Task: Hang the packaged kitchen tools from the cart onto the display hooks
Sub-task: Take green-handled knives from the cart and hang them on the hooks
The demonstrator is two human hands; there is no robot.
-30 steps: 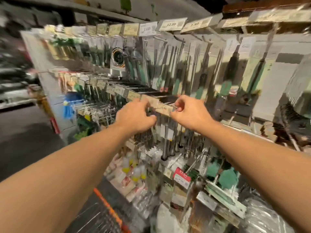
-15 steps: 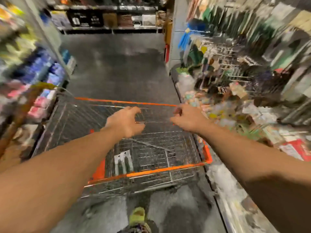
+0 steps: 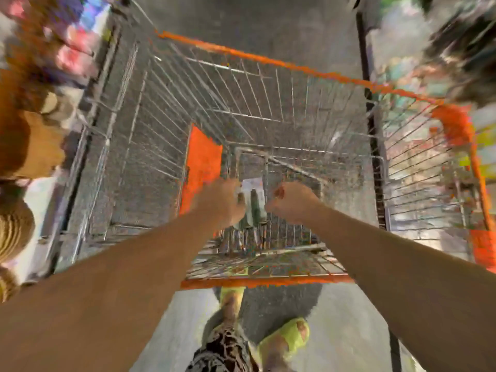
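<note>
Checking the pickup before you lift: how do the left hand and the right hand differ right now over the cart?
The left hand is at the packaged tool in the cart and seems to grip its edge; the right hand is curled beside it and holds nothing visible. The left hand overlaps the package; the right hand sits just off it. Both are reached down into the basket, at about the same depth.

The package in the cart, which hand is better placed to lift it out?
Left. The left hand already touches the left edge of the package down in the cart, though blur hides the grip. The right hand is curled just beside it, apparently holding nothing.
</note>
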